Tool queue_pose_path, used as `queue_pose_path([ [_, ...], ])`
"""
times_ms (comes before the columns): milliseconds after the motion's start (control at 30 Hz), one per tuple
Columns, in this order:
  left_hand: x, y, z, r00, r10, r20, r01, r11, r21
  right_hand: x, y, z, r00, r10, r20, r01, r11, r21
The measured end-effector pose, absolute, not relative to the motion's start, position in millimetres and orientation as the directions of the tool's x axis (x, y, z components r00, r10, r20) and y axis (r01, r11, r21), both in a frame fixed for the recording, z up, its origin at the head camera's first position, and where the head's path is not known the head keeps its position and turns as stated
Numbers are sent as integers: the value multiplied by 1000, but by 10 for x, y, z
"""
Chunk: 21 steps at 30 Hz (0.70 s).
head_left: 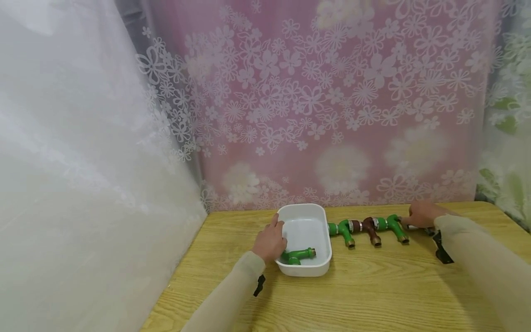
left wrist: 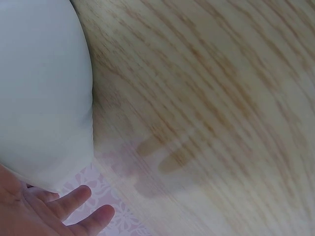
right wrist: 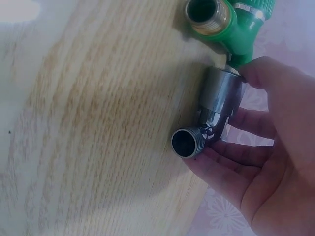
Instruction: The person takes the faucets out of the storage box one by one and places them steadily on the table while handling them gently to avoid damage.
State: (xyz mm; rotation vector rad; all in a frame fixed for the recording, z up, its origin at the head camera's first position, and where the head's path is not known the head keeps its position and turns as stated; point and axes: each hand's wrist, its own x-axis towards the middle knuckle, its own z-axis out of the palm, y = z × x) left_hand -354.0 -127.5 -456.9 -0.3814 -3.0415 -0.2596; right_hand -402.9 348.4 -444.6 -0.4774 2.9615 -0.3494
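In the head view my left hand (head_left: 269, 242) holds the left rim of a white plastic basin (head_left: 304, 271), its thumb inside. The left wrist view shows the basin's outer wall (left wrist: 44, 88) and loosely extended fingers (left wrist: 74, 202). One green tap (head_left: 300, 254) with a brass threaded end lies inside the basin. At the right, my right hand (head_left: 425, 214) grips a chrome tap (right wrist: 221, 93) between thumb and fingers; its threaded inlet faces the wrist camera. Beside it lies a green tap (head_left: 396, 226), its end close to the chrome tap.
A maroon tap (head_left: 370, 228) and another green tap (head_left: 343, 230) continue the row leftward to the basin's right side. All rest on a wood-grain table (head_left: 365, 295). A pink flowered curtain (head_left: 332, 115) hangs behind, and a pale sheet (head_left: 83, 161) hangs at the left.
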Motion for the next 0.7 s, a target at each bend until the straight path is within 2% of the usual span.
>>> queue_pose_path([
  [200, -3527, -1277, -4579, -969, 233, 82, 243, 959, 143, -4019, 3469, -4485, -941, -335, -52, -312, 916, -251],
  [500, -3498, -1278, -4554, -967, 242, 84, 252, 955, 153, -3985, 3458, -4447, -936, -338, -101, -305, 920, -245],
  [700, -3505, -1271, -4546, -965, 245, 94, 257, 955, 148, -3943, 3452, -4403, -939, -334, -88, -307, 924, -226],
])
